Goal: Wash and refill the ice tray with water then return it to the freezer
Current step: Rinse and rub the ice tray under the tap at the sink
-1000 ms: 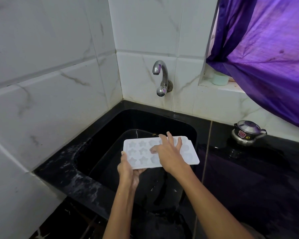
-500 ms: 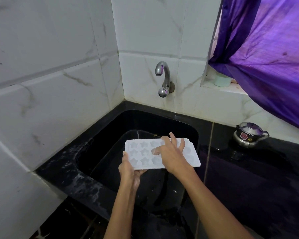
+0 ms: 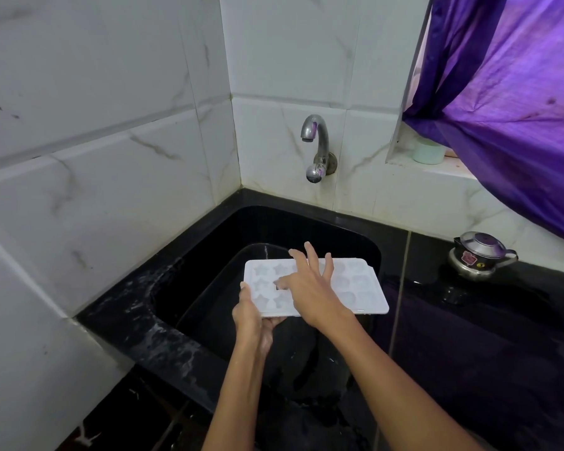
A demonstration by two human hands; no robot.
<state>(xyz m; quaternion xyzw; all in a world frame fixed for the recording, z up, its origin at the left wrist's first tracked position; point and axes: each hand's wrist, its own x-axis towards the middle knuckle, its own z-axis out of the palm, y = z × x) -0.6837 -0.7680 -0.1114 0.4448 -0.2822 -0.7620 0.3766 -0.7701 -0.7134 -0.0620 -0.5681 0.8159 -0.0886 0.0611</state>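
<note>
Tray, white, star and round moulds up, held level over black sink, below wall tap. Left hand gripping near-left edge, thumb on top, fingers curled underneath. Right hand laid over tray, fingers spread, forefinger dipped into a mould. Small steel kettle on worktop at right.

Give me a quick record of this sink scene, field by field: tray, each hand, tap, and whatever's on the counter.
tray: white ice tray, star-shaped cups, held roughly level over the black sink
left hand: left hand holds the tray's near left edge from below
right hand: right hand on top, fingers spread, one fingertip in a cup
tap: tap on the tiled wall, no water running
counter: small steel pot at right
</note>
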